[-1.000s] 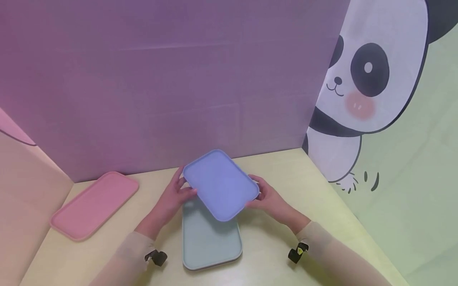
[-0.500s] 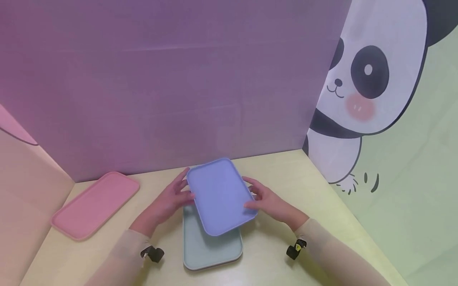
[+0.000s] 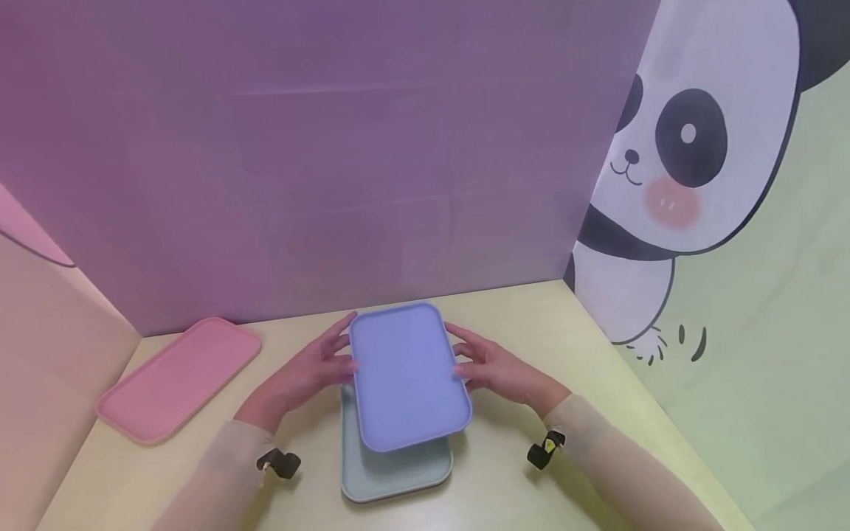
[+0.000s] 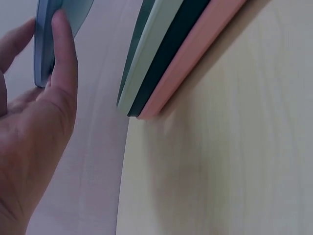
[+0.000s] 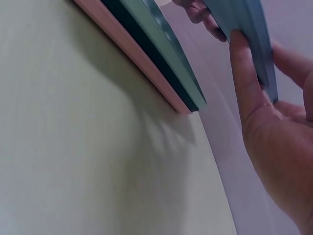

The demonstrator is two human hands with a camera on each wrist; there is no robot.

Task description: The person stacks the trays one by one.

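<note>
A blue rectangular tray [image 3: 410, 380] is held up between both hands, above a green tray [image 3: 392, 479]. My left hand [image 3: 320, 369] grips its left edge, thumb on the near side and fingers behind. The right hand [image 3: 494, 370] pinches the opposite edge the same way. In the left wrist view, the green tray [image 4: 146, 58] lies on top of a pink tray [image 4: 190, 58], a dark gap between their rims. The right wrist view shows the blue tray [image 5: 244, 29] well apart from that stack. Much of the green tray is hidden under the blue one.
Another pink tray [image 3: 179, 380] lies at an angle on the left of the pale wooden table [image 3: 299, 509]. A purple wall panel [image 3: 319, 162] rises along the table's back edge. Printed panels stand at both sides, the right one with a panda [image 3: 704, 147].
Both hands have turned the blue tray from a diagonal slant to nearly in line with the green tray, and brought it a little nearer the body. The pink tray at left stays put.
</note>
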